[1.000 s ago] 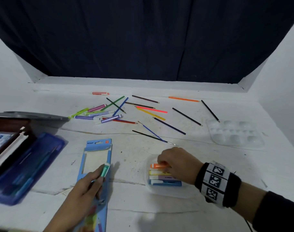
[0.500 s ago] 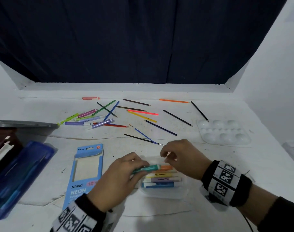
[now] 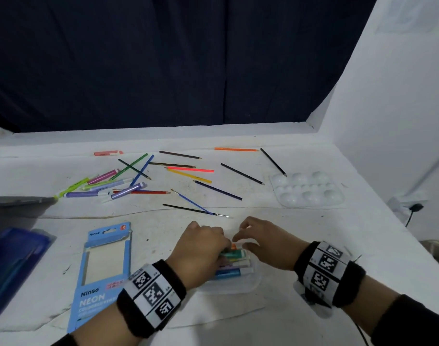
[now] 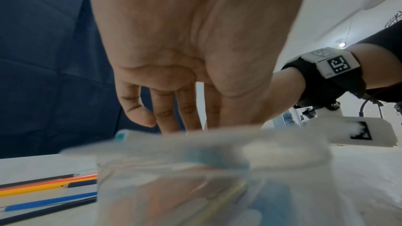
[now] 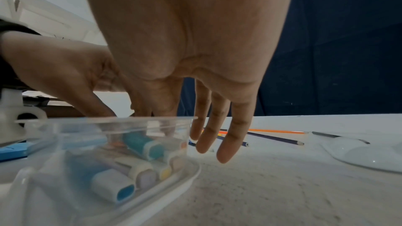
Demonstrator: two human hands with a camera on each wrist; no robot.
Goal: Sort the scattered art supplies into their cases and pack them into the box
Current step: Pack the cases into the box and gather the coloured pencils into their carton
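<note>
Near the front edge of the tabletop, a clear plastic case holds highlighters lying side by side, long axes running left to right, white caps toward the right edge. The left hand reaches into the case over a teal highlighter that lies on top of the row; whether its fingers grip the highlighter cannot be told. The right hand hovers at the case's right end, fingers straight and relaxed, holding nothing.

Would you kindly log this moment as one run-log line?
step: placing teal marker | left hand: in clear case | right hand: open beside case | pencils: scattered
</note>
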